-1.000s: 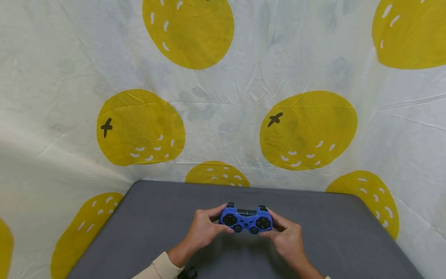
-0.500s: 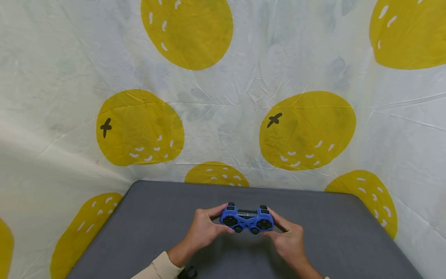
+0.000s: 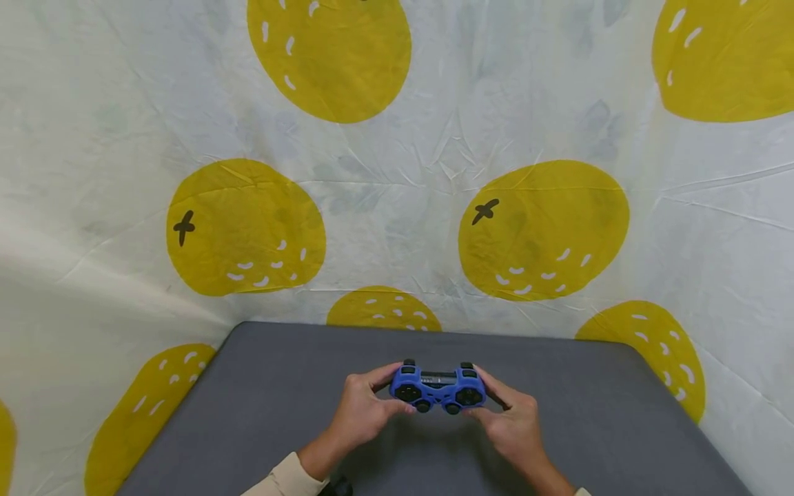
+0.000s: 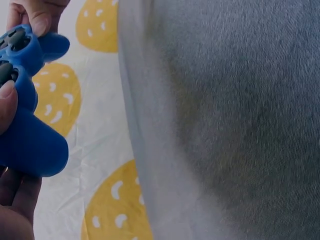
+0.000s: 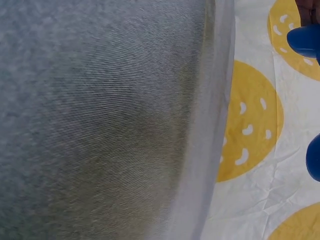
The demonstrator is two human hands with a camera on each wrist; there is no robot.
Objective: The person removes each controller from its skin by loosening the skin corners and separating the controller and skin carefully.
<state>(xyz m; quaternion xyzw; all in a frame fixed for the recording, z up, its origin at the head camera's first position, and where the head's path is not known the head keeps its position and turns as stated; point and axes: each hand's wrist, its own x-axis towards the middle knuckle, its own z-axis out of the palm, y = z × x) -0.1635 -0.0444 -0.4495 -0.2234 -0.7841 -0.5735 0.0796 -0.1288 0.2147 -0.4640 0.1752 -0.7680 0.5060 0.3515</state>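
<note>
Between both hands is a blue game controller [image 3: 438,388] with black buttons and sticks, held above the grey table. My left hand [image 3: 366,410] grips its left end, the thumb along the near side and fingers at the far side. My right hand [image 3: 511,420] holds the right end in much the same way. In the left wrist view the controller [image 4: 35,142] shows at the left edge, with a thumb near one stick and fingers under a handle. Only the blue handle tips of the controller [image 5: 306,41] enter the right wrist view.
A grey table [image 3: 298,358] lies under the hands. White cloth [image 3: 391,234] printed with yellow fruit hangs behind it and along both sides. Close to the left wrist, a small black object [image 3: 340,486] shows at the bottom edge.
Both hands keep their hold and the controller stays almost where it was, with only a very slight shift. The whole head view has drifted a little.
</note>
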